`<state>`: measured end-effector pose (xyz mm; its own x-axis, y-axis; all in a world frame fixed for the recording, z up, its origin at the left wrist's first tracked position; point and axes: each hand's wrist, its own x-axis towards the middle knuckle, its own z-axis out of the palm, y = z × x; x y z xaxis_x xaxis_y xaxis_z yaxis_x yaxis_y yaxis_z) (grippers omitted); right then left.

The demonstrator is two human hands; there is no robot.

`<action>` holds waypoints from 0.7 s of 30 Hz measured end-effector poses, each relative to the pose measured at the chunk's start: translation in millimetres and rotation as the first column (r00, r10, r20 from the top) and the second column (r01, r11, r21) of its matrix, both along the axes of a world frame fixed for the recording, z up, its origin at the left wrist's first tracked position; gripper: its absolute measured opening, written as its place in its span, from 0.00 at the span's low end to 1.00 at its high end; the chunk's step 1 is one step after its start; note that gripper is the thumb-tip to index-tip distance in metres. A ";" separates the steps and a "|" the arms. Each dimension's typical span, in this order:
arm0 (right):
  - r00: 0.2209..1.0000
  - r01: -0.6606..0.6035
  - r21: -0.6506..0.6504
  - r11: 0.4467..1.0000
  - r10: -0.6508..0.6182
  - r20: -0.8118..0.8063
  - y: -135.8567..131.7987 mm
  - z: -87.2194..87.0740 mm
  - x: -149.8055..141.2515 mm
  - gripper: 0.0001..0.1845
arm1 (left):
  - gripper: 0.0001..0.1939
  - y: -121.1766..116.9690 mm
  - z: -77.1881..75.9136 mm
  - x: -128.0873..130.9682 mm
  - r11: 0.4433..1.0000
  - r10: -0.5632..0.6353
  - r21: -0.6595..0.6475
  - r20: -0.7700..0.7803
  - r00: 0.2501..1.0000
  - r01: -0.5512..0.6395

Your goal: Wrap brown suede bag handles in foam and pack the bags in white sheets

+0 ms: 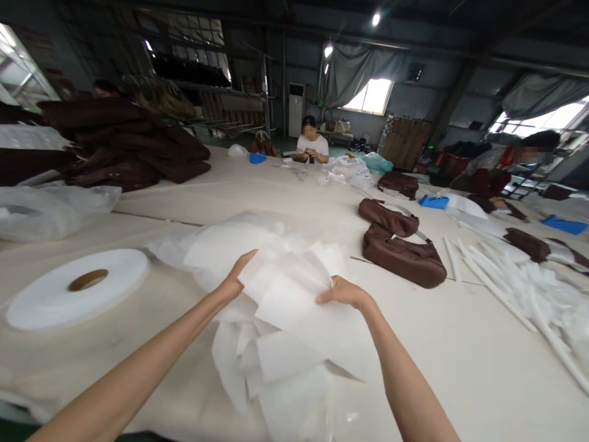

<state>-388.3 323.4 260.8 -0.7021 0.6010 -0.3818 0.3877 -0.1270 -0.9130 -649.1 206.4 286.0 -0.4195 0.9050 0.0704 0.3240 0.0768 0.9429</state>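
Observation:
A loose pile of white tissue paper sheets (276, 307) lies on the cream table (460, 356) in front of me. My left hand (235, 276) grips the left edge of the top sheets, fingers pointing up and closed on the paper. My right hand (343, 291) pinches the right edge of the same sheets, fingers curled round it. The sheets are lifted a little between both hands.
A flat white tape roll (76, 293) lies at the left. Two brown bags (400, 245) sit to the right, with rolled white paper sticks (501, 282) beyond them. Stacked brown bags (124, 147) and plastic (50, 212) lie far left. Two people sit at the far side.

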 end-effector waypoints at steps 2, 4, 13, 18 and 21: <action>0.998 0.057 0.037 0.998 -0.057 -0.011 -0.1 -18.2 -19.7 0.17 | 0.21 1.4 0.5 -3.7 0.998 -0.051 -0.022 0.033 0.998 0.052; 0.992 0.121 0.067 0.990 -0.118 -0.039 -7.0 -30.5 -25.9 0.14 | 0.21 2.7 0.4 -6.2 0.997 -0.064 -0.039 0.076 0.995 0.067; 0.844 0.533 0.049 0.845 -0.535 0.030 -18.9 -55.8 92.6 0.22 | 0.15 11.9 -7.8 -13.6 0.988 0.145 -0.086 0.231 0.962 -0.128; 0.610 0.740 0.184 0.647 -0.760 0.223 -2.2 -93.7 158.4 0.13 | 0.15 16.9 -11.2 -7.5 0.966 0.251 -0.035 0.362 0.898 -0.255; 0.578 0.732 0.203 0.650 -0.750 0.320 2.4 -118.9 152.1 0.11 | 0.16 18.7 -7.7 3.4 0.957 0.272 -0.031 0.426 0.863 -0.287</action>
<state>-236.2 325.8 141.8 0.1714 0.8732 -0.4562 0.4601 -0.4804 -0.7467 -645.7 225.1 278.3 -0.6508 0.7456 -0.1433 -0.1355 0.0717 0.9882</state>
